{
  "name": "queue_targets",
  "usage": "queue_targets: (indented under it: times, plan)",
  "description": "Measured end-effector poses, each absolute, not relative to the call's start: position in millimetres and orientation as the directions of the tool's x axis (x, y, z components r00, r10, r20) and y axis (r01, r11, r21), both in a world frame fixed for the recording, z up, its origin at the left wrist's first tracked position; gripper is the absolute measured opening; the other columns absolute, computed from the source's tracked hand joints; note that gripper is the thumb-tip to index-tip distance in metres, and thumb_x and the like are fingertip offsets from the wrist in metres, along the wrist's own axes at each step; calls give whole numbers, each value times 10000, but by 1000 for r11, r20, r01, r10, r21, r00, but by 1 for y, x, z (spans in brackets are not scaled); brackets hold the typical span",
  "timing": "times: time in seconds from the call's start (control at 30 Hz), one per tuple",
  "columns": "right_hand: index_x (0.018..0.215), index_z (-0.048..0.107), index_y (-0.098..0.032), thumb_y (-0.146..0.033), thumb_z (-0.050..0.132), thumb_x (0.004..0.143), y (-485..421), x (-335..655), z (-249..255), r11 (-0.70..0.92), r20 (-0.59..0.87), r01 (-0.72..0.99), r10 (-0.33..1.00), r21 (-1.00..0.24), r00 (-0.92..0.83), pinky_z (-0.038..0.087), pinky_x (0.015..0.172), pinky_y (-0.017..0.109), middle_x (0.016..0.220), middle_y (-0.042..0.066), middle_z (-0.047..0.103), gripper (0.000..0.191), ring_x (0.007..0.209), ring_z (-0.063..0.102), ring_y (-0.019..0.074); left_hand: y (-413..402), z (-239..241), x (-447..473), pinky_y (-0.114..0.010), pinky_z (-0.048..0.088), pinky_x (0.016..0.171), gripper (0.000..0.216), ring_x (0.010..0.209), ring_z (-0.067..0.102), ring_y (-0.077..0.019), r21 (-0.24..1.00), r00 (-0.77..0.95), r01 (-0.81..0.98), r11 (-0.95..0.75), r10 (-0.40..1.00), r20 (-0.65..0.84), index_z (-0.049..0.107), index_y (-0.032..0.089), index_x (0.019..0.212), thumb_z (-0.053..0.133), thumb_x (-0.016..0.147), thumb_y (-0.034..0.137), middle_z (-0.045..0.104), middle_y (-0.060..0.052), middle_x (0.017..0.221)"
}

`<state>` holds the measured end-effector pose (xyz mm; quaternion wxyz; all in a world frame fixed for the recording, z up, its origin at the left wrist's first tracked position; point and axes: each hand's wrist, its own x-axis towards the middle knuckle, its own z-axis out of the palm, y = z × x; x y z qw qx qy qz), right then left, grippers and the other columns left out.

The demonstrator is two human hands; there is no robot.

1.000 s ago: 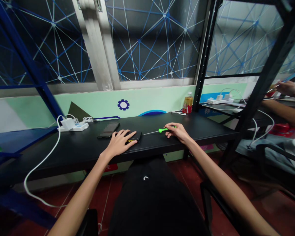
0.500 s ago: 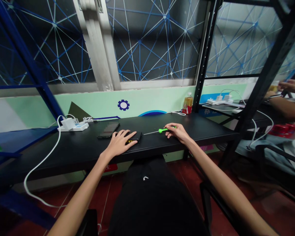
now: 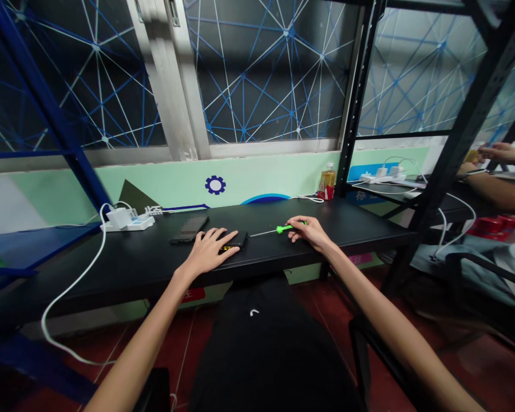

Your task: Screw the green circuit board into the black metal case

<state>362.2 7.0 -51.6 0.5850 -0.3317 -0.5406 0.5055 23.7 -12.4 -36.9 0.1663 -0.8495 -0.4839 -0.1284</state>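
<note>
Black worktop (image 3: 154, 263) under a window: left hand (image 3: 208, 250) lies flat, fingers spread, on a small box (image 3: 235, 240); right hand (image 3: 308, 230) pinches a green screwdriver (image 3: 278, 229). Best press the box firmly, keeping the tip level.

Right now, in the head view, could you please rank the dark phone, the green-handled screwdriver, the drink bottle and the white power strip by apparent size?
1. Green-handled screwdriver, longest with its thin shaft.
2. White power strip and dark phone: look alike, not ranked.
3. Drink bottle, smallest, though it stands farthest from the camera.
</note>
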Motion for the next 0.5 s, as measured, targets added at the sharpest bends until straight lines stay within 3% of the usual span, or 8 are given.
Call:
queue_targets:
  times: [0.5]
  plan:
    - [831,712,-118,-416,859,671,9,363,-54,252,282,-245,954,-936,-98,586,500,258,719,80,702,369,571,671,154,-13,-36,24,-568,315,1045,579,1329,435,-365,-128,492,867,-482,782,383,461,370,1479,328,986,644,521,-96,1461]
